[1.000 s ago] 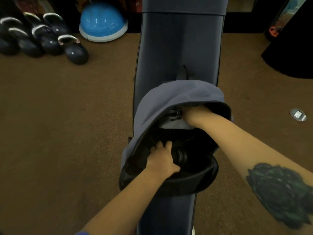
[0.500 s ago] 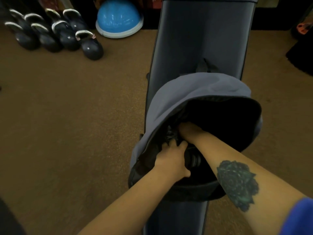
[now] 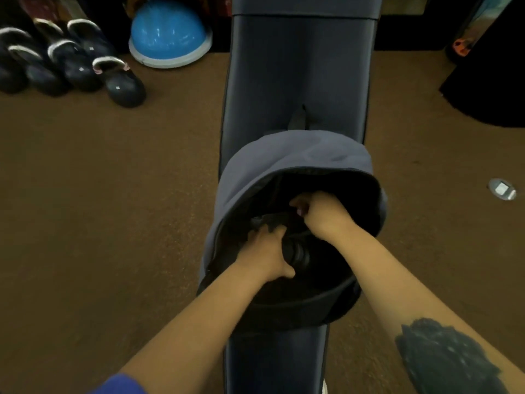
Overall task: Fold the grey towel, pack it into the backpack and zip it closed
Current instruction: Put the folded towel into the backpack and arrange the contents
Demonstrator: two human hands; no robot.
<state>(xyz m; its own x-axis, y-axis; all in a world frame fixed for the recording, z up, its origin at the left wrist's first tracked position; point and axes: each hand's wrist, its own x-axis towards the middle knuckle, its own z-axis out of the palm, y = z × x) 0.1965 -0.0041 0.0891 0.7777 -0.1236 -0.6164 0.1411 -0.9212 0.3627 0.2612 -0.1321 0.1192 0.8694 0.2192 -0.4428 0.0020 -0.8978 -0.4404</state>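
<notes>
Backpack (image 3: 284,177) lies open on table (image 3: 298,81). Both hands inside: left hand (image 3: 265,255) fingers curled on dark contents, right hand (image 3: 321,213) fisted deeper in. Towel not discernible among them

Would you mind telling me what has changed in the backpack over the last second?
The right hand, which a second ago held pale grey cloth under the flap, has pushed deeper into the backpack and now sits fisted in the dark opening; the cloth is no longer visible. The flap has opened wider. The left hand stays gripping the near contents, and the backpack remains unzipped on the bench.
</notes>
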